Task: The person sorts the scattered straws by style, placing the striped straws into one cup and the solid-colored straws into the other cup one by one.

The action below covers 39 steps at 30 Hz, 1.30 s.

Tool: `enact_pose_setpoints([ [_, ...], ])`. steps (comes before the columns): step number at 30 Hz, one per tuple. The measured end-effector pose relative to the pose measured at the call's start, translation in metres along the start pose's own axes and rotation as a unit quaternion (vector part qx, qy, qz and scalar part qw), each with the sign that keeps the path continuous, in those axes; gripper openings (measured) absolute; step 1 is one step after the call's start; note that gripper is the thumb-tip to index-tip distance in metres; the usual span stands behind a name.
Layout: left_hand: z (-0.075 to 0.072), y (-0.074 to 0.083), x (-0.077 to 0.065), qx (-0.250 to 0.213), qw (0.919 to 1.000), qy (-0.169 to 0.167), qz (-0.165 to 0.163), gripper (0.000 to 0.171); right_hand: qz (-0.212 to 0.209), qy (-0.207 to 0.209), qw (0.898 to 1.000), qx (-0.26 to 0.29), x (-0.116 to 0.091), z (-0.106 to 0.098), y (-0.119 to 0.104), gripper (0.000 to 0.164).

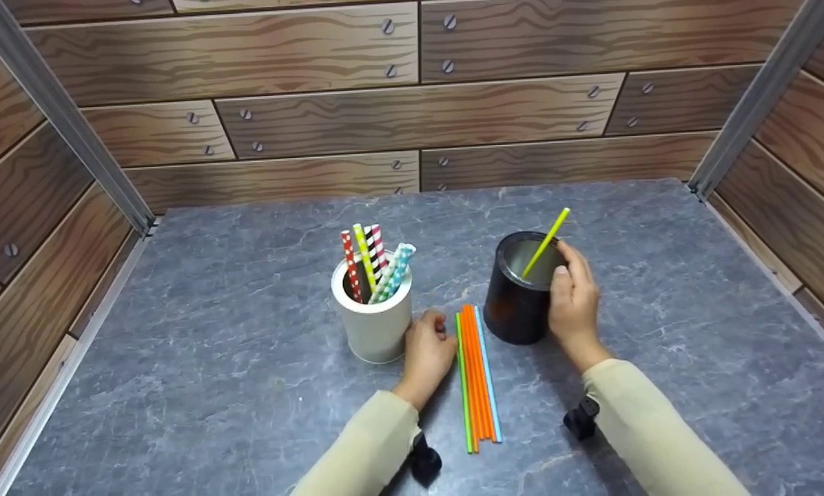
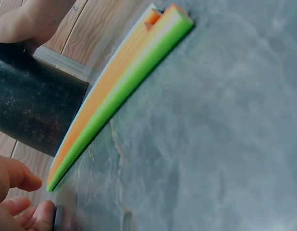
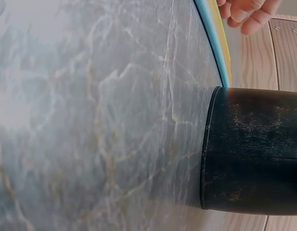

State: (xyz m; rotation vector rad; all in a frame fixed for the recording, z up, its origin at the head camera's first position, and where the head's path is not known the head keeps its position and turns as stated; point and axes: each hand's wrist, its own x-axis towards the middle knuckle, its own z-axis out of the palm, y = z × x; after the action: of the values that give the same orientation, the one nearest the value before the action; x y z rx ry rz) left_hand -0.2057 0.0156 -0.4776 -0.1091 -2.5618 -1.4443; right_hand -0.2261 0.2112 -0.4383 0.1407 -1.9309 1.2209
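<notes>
My right hand [image 1: 575,300] holds the black cylindrical cup [image 1: 515,310] by its right side, fingertips up at the rim. One yellow-green straw [image 1: 555,227] leans out of that cup. Between the two cups, a row of thin straws [image 1: 476,379] lies flat on the table: green at the left edge, several orange, blue at the right. Just left of the row is my left hand [image 1: 428,355], fingers loosely bent and nothing in them. In the left wrist view its fingers [image 2: 24,179] are close to the far end of the green straw [image 2: 105,108].
A white cylindrical cup [image 1: 376,337] stands left of my left hand, with several patterned paper straws [image 1: 352,265] upright in it. The grey marbled table [image 1: 233,331] is bounded by wood-print walls [image 1: 315,124] at the back and both sides, with metal posts [image 1: 756,103] at the corners.
</notes>
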Motion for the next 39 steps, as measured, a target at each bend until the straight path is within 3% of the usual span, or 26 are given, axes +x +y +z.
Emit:
enact_pose_setpoints([
  [7,0.0,0.001,-0.001,0.041,0.9988,-0.014,-0.022,0.022,0.005,0.001,1.0,0.006,0.0,0.001,0.001,0.036],
  [18,0.005,-0.002,-0.001,0.048,0.9981,-0.026,-0.03,0.014,0.006,0.002,1.0,0.004,-0.002,0.002,0.003,0.035],
  [26,0.006,0.002,0.0,0.088,0.9956,-0.024,-0.018,0.012,0.008,0.006,1.0,0.005,-0.001,0.004,0.008,0.036],
  [34,0.012,0.002,0.0,0.074,0.9972,-0.009,-0.007,0.02,0.01,0.005,1.0,0.005,-0.002,0.004,0.002,0.036],
  [39,0.012,0.006,0.001,0.062,0.9977,-0.02,-0.017,0.025,0.011,0.005,1.0,0.007,-0.001,0.001,-0.021,0.035],
])
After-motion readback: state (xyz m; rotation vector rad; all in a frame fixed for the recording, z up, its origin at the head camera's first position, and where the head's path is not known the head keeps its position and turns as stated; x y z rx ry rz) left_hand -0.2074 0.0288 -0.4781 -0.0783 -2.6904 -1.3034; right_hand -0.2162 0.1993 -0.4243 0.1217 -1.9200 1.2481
